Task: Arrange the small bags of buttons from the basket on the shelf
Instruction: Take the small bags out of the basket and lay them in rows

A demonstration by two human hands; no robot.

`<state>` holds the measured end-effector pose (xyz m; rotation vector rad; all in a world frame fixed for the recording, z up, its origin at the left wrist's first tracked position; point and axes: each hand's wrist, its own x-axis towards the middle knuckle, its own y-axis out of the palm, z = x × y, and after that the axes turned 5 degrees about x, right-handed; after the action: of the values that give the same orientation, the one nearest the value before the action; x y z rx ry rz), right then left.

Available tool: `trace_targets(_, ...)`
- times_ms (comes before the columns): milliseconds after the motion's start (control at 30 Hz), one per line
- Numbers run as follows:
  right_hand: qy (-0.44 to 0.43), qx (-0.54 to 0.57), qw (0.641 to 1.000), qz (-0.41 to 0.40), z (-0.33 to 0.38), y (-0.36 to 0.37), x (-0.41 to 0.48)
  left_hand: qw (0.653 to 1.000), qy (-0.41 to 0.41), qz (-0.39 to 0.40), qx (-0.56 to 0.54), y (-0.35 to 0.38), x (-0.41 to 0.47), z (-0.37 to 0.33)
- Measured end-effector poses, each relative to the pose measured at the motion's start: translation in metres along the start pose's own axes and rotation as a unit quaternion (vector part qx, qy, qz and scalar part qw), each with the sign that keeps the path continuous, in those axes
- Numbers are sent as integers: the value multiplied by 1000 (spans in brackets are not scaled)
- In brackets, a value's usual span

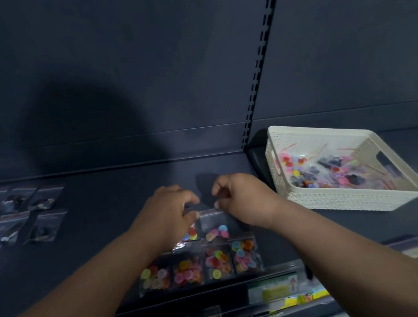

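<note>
Several small clear bags of coloured buttons lie in a front row (198, 266) on the dark shelf (102, 197). Behind that row lies another bag (215, 227) with pink and blue buttons. My right hand (243, 199) pinches that bag's top edge with closed fingers. My left hand (168, 214) is curled over a neighbouring bag (191, 233), whose buttons peek out below my fingers. A cream woven basket (349, 195) at the right holds several more button bags (322, 170), both coloured and dark.
A group of bags with dark buttons (14, 215) lies on the shelf at the far left. A slotted upright (260, 67) runs up the back panel between shelf bays. Price labels (274, 291) sit along the shelf's front edge below.
</note>
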<state>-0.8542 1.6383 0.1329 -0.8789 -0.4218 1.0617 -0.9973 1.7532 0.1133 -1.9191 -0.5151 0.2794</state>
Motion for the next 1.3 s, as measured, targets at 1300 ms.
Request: trace_targets(1300,69,91,988,107,-242,-179,-21,972,-55,225,-33,89,167,-229)
